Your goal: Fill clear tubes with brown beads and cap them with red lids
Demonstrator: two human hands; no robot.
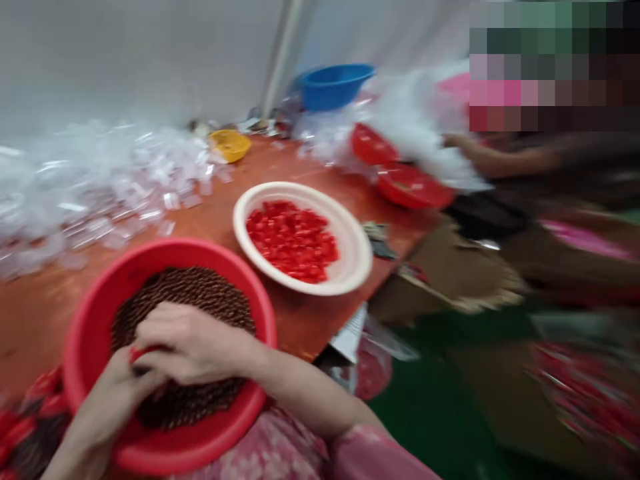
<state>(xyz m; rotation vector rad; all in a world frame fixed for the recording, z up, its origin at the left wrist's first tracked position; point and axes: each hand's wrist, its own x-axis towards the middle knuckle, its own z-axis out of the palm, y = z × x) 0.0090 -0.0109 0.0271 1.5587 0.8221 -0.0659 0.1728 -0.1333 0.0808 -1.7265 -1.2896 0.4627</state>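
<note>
A red basin (173, 248) at the lower left holds many small brown beads (200, 293). Over the beads my two hands meet. My right hand (187, 343) has its fingers curled around a small red piece (143, 353), blurred by motion. Close against it, my left hand (123, 387) is closed on the same red piece, its fingertips partly hidden by the right hand. Just behind and to the right stands a cream bowl (355, 257) with many small red pieces (293, 240) in it.
Clear plastic pieces (115, 180) are heaped at the left. Farther back are a yellow dish (230, 145), a blue basin (335, 87) and red bowls (413, 187). Another person's arm (515, 162) reaches in at the right. Cardboard (450, 267) lies beyond the table's edge.
</note>
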